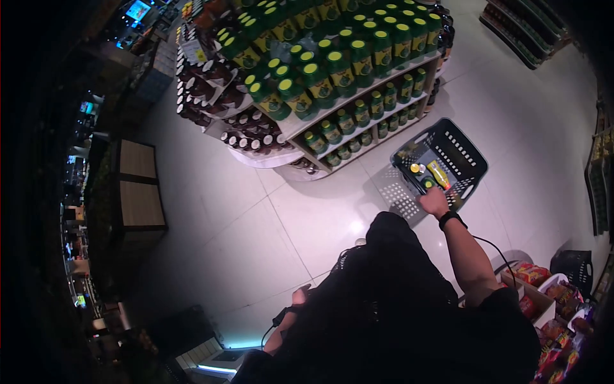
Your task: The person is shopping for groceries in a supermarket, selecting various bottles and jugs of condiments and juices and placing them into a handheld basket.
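My right hand (pixel 434 202) is closed around the handle of a dark grey shopping basket (pixel 474 157) with perforated walls. Inside the basket lie a yellow bottle (pixel 439 174) and several small items with yellow, pale and green tops, too small to name. A dark band with a cable sits on my right wrist. Low at my other side hangs my left hand (pixel 300 296), partly hidden by my black clothing. At least one of its fingers is stretched out, and I see nothing held in it.
A shelf stand (pixel 358 105) ahead carries rows of green yellow-capped bottles, with brown white-capped bottles (pixel 252 137) on its left side. Packaged snacks (pixel 553 320) are at lower right. A wooden-topped unit (pixel 139 182) stands left on the pale tiled floor (pixel 217 217).
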A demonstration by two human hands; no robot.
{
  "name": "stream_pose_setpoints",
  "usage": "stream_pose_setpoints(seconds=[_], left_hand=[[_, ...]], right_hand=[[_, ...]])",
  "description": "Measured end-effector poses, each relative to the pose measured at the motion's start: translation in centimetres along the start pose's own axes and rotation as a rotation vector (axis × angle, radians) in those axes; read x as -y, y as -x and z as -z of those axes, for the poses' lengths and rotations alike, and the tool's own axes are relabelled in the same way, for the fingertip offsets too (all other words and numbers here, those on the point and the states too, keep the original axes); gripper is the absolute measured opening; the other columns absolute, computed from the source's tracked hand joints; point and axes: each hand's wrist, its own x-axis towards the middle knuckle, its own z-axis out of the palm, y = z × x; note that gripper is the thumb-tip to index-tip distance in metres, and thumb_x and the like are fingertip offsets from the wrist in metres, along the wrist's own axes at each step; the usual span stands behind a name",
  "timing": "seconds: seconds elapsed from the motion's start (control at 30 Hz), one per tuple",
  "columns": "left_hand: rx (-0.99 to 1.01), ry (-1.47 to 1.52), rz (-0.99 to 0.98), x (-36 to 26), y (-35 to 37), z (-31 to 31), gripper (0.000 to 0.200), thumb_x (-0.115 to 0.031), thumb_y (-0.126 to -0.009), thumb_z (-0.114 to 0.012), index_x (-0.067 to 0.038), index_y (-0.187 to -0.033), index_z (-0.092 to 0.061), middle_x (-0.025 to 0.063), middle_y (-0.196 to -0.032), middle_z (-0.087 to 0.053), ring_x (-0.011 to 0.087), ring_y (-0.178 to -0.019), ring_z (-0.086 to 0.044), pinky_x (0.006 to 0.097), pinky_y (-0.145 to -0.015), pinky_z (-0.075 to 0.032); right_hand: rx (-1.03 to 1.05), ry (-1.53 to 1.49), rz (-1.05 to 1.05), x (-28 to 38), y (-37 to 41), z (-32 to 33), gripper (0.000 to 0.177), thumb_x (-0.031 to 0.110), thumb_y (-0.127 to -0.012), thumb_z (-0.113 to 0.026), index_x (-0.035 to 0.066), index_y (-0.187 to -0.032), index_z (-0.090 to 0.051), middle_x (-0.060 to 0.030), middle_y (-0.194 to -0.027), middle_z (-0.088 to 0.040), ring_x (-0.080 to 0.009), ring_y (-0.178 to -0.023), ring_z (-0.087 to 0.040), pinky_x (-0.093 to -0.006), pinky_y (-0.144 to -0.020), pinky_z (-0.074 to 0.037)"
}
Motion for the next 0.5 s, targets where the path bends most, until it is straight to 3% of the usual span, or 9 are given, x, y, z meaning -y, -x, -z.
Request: stream_pose_setpoints(seconds=[0.07,0.17,0.37,0.4,0.47,0.5], left_hand=[[0.005,0.26,0.116,-4.8,-0.1,0.8,0.05,-0.017,-0.1,-0.049,0.007,-0.143,-0.048,0.0278,-0.121,-0.068,0.0375,-0.101,-0.069,0.0436,-0.091,-0.057],[-0.001,0.631,0.31,-6.8,-3.1,1.5,0.049,-0.011,-0.099,-0.046,0.008,-0.145,-0.044,0.0267,-0.124,-0.066,0.0351,-0.1,-0.07,0.0445,-0.09,-0.058],[0.016,0.65,0.317,-13.3,-4.2,1.5,0.046,-0.01,-0.097,-0.049,0.007,-0.141,-0.048,0.0253,-0.121,-0.067,0.032,-0.099,-0.07,0.0419,-0.088,-0.059],[0.025,0.63,0.33,-14.0,-4.3,1.5,0.047,-0.009,-0.096,-0.049,0.007,-0.141,-0.048,0.0253,-0.12,-0.067,0.0315,-0.098,-0.07,0.0413,-0.088,-0.059],[0.144,0.086,-0.162,-9.5,-5.5,1.4,0.049,-0.02,-0.1,-0.051,0.01,-0.138,-0.051,0.0248,-0.119,-0.068,0.0326,-0.101,-0.071,0.0423,-0.086,-0.06],[0.151,-0.172,-0.295,-11.4,-4.4,1.7,0.05,-0.025,-0.1,-0.052,0.011,-0.136,-0.051,0.0241,-0.119,-0.069,0.032,-0.103,-0.071,0.0418,-0.087,-0.06]], right_hand=[[-0.002,-0.059,0.01,1.2,1.5,-0.3,0.042,0.03,-0.074,-0.066,-0.009,-0.089,-0.073,-0.0338,-0.092,-0.069,-0.0467,-0.093,-0.069,-0.0495,-0.086,-0.055],[0.046,-0.063,0.013,1.1,1.7,-1.9,0.045,0.034,-0.075,-0.068,-0.008,-0.089,-0.073,-0.0331,-0.092,-0.07,-0.0448,-0.092,-0.07,-0.0491,-0.085,-0.055],[0.209,-0.123,-0.011,3.0,3.2,-1.3,0.047,0.041,-0.079,-0.071,-0.004,-0.092,-0.074,-0.0236,-0.084,-0.073,-0.037,-0.084,-0.073,-0.0449,-0.078,-0.056],[0.332,-0.212,-0.126,4.4,3.8,0.5,0.049,0.042,-0.08,-0.072,-0.004,-0.095,-0.074,-0.0227,-0.084,-0.073,-0.0367,-0.085,-0.073,-0.0446,-0.08,-0.056],[0.27,-0.153,-0.017,2.6,2.6,-1.3,0.05,0.043,-0.079,-0.073,-0.003,-0.098,-0.074,-0.0203,-0.086,-0.074,-0.0356,-0.08,-0.073,-0.043,-0.077,-0.057],[0.293,-0.184,0.007,2.3,2.7,-1.1,0.048,0.044,-0.081,-0.074,-0.002,-0.094,-0.073,-0.0181,-0.085,-0.074,-0.0321,-0.079,-0.073,-0.041,-0.075,-0.056]])
